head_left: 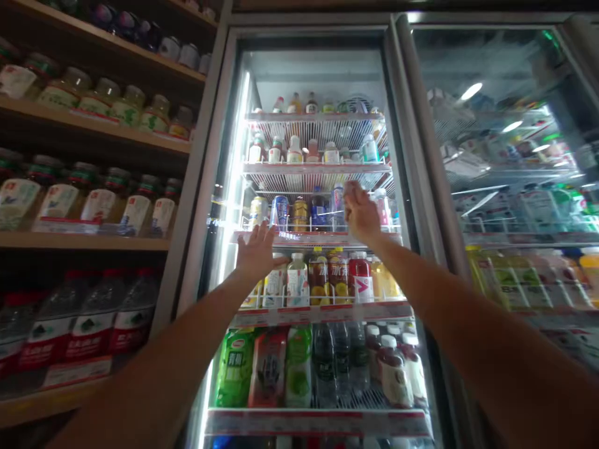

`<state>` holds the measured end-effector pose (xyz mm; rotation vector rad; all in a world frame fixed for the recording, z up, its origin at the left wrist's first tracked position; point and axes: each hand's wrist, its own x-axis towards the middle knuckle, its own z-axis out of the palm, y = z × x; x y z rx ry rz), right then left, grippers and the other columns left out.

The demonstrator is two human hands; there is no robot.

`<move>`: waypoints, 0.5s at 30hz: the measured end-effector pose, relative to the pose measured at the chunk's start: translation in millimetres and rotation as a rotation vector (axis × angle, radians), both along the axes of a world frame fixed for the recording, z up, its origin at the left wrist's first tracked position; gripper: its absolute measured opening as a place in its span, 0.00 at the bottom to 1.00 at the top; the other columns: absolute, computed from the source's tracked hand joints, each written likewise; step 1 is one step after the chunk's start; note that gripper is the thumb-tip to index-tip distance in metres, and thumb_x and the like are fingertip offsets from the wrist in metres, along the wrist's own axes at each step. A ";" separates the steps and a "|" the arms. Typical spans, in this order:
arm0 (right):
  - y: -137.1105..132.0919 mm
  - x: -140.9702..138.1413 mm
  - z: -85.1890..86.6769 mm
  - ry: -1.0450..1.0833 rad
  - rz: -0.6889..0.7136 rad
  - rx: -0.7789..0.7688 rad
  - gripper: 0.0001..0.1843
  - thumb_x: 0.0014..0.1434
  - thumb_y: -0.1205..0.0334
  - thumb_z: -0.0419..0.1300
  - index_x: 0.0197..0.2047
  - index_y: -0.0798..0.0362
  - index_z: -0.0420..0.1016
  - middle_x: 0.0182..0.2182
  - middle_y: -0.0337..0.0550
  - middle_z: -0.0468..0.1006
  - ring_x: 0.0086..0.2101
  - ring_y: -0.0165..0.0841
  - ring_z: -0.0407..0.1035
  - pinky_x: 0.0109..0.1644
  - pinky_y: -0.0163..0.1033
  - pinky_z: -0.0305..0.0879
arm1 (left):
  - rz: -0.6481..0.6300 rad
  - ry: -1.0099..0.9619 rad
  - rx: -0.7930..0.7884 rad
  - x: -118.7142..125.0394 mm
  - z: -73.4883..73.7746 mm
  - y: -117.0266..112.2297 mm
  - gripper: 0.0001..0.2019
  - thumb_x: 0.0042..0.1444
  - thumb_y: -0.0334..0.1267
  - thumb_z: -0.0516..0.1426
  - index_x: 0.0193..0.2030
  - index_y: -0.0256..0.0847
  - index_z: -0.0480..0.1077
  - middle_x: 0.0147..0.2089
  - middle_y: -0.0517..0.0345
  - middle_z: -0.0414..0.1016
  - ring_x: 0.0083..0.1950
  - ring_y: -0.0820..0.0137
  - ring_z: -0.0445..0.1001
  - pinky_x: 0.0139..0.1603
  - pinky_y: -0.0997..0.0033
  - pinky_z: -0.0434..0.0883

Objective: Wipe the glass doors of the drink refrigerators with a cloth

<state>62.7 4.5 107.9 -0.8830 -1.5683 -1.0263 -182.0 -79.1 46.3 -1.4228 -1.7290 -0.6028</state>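
My left hand is raised with its fingers spread, in front of the shelf edge below the row of cans. Nothing is in it. A yellow-and-white can and a blue-and-silver can stand just above and beside its fingertips. Higher up and to the right, my right hand has its fingers curled in. It is next to a tall blue-and-silver can on the same shelf. Whether anything is inside those fingers is hidden. A gold can and a dark blue can stand between the two hands.
Bottled drinks line the lit fridge's lower shelf, with larger bottles beneath. A metal door frame separates this fridge from another glass-fronted one on the right. Wooden shelves with jars and water bottles stand on the left.
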 end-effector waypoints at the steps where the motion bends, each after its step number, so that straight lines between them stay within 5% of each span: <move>1: -0.3 -15.7 -4.3 -0.078 0.017 -0.003 0.24 0.60 0.65 0.47 0.60 0.53 0.61 0.64 0.48 0.54 0.62 0.44 0.49 0.60 0.53 0.54 | 0.010 0.003 0.002 0.1 -0.3 0.0 0.41 0.55 0.57 0.50 0.68 0.39 0.38 0.71 0.46 0.32 0.71 0.57 0.38 0.65 0.43 0.46; 5: -0.8 -39.6 -19.2 -0.339 0.085 -0.011 0.23 0.62 0.62 0.48 0.59 0.43 0.63 0.63 0.36 0.57 0.63 0.37 0.48 0.64 0.48 0.49 | 0.016 0.004 0.012 -1.2 -2.6 1.6 0.41 0.55 0.57 0.50 0.68 0.39 0.39 0.71 0.48 0.33 0.71 0.58 0.39 0.65 0.43 0.46; 8: 1.5 3.2 -14.9 -0.121 0.067 -0.022 0.24 0.62 0.62 0.47 0.61 0.48 0.60 0.64 0.42 0.56 0.63 0.39 0.47 0.64 0.53 0.46 | -0.005 -0.005 0.023 -2.8 -5.1 3.4 0.40 0.55 0.57 0.50 0.68 0.41 0.39 0.71 0.49 0.33 0.71 0.58 0.38 0.65 0.44 0.47; 11: 5.9 45.1 -3.2 0.154 0.015 -0.026 0.25 0.61 0.66 0.45 0.62 0.62 0.58 0.64 0.61 0.52 0.63 0.50 0.45 0.59 0.62 0.47 | -0.033 -0.008 0.028 -3.8 -6.4 5.1 0.40 0.55 0.57 0.49 0.69 0.42 0.38 0.71 0.48 0.34 0.71 0.57 0.38 0.65 0.44 0.47; 13: 8.0 44.6 -2.6 0.177 0.002 -0.033 0.26 0.60 0.68 0.47 0.61 0.64 0.58 0.64 0.64 0.51 0.63 0.51 0.45 0.58 0.62 0.49 | -0.036 -0.012 0.032 -4.3 -6.4 5.9 0.40 0.56 0.57 0.49 0.69 0.42 0.38 0.71 0.48 0.34 0.71 0.57 0.38 0.65 0.43 0.47; 15: 9.2 22.5 -11.1 0.068 0.022 -0.026 0.26 0.59 0.67 0.49 0.61 0.58 0.60 0.64 0.55 0.52 0.63 0.47 0.45 0.61 0.56 0.50 | -0.030 -0.012 0.035 -4.5 -6.2 6.3 0.39 0.56 0.56 0.49 0.68 0.41 0.39 0.71 0.49 0.33 0.71 0.57 0.38 0.65 0.43 0.46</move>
